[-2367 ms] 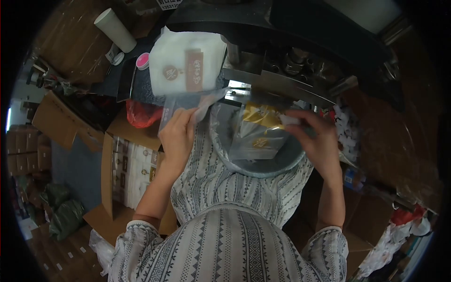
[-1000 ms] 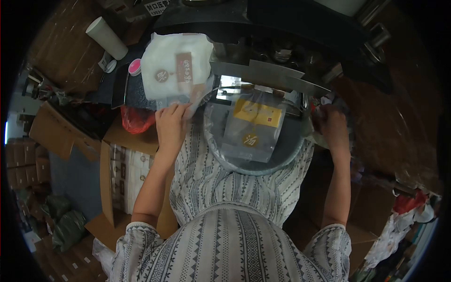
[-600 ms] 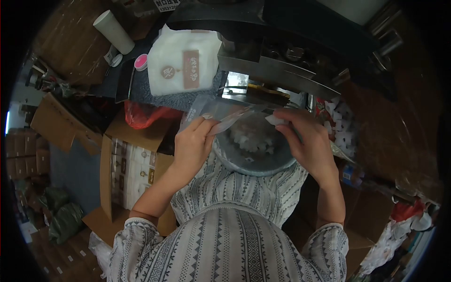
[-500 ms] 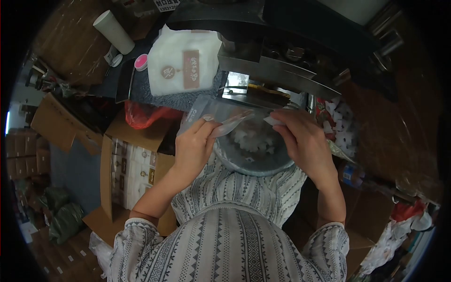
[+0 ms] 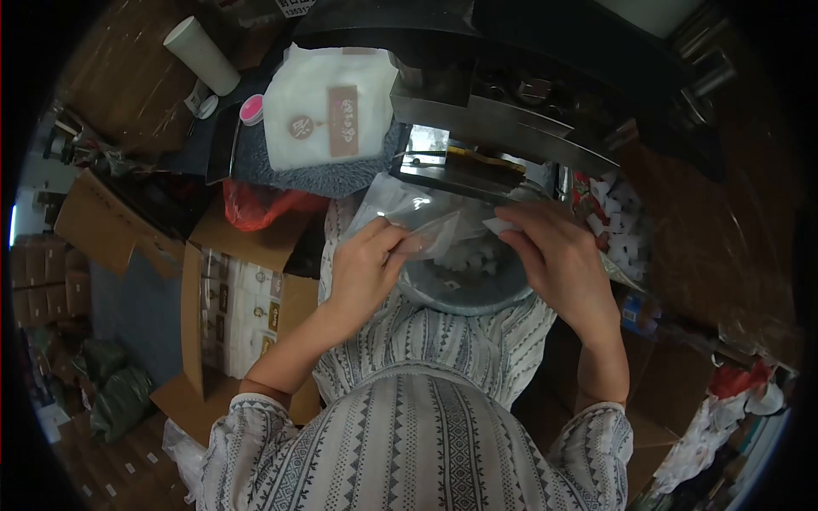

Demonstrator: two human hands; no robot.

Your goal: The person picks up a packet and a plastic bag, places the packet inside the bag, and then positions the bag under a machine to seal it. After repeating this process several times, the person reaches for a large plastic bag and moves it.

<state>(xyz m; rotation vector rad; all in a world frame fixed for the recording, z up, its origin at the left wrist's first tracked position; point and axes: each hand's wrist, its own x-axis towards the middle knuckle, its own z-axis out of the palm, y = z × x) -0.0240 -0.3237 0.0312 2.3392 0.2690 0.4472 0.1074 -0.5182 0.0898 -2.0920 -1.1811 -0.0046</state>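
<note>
My left hand (image 5: 368,260) is closed on the edge of a clear plastic bag (image 5: 394,201), which spreads out beyond the fingers. Opposite it, my right hand (image 5: 558,260) pinches a small white piece (image 5: 500,226), perhaps a packet; its exact kind is not clear. Below and between both hands, a grey round basin (image 5: 464,302) rests at my lap with several small white pieces (image 5: 467,255) inside. Part of the basin is covered by the bag. Just beyond, a metal machine (image 5: 464,170) has a shiny front edge.
A white printed packet (image 5: 328,111) lies on a grey fluffy cloth (image 5: 341,177). To the left stands an open cardboard box (image 5: 192,324) of packed packets, near a red plastic bag (image 5: 256,209). A white cup (image 5: 202,55) and a pink-topped round container (image 5: 251,110) are further back. More white pieces (image 5: 626,226) lie at right.
My left hand has shifted slightly right and down, and the clear bag now spreads wider over the basin. The right hand still pinches the white piece, with only a small shift.
</note>
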